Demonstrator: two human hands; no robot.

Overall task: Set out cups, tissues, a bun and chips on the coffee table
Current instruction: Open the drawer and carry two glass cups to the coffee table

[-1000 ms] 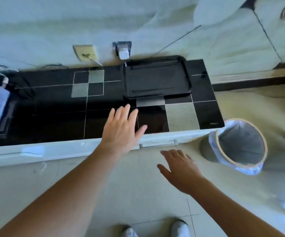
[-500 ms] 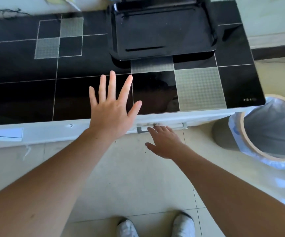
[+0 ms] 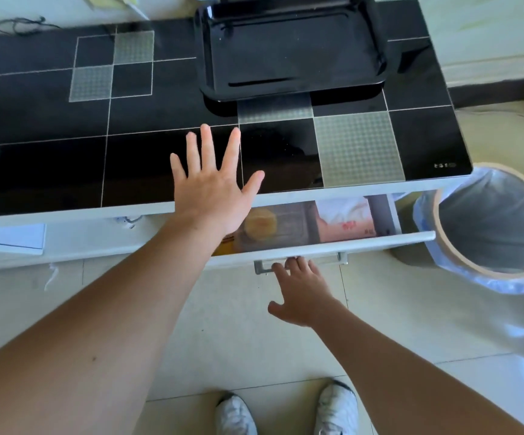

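Black glass surface (image 3: pixel 160 158) is pressed by the left hand (image 3: pixel 213 189), fingers straight and spread, palm over the front edge. Just below and to the right of it, the right hand (image 3: pixel 301 293) is hooked by its fingertips on the metal handle (image 3: pixel 301 262) of a white drawer (image 3: pixel 333 243), which stands partly out. Inside the drawer, beside the left hand's thumb side, a yellowish round bun (image 3: pixel 260 226) is seen in a clear pkg; further right lies a pink-and-white pkg (image 3: pixel 345 221), blurred, contents can't be told. Beyond the left hand's fingertips a black tray (image 3: pixel 292 48) sits on the surface. Right of the drawer stands a lined bin (image 3: pixel 486 227) on the floor.
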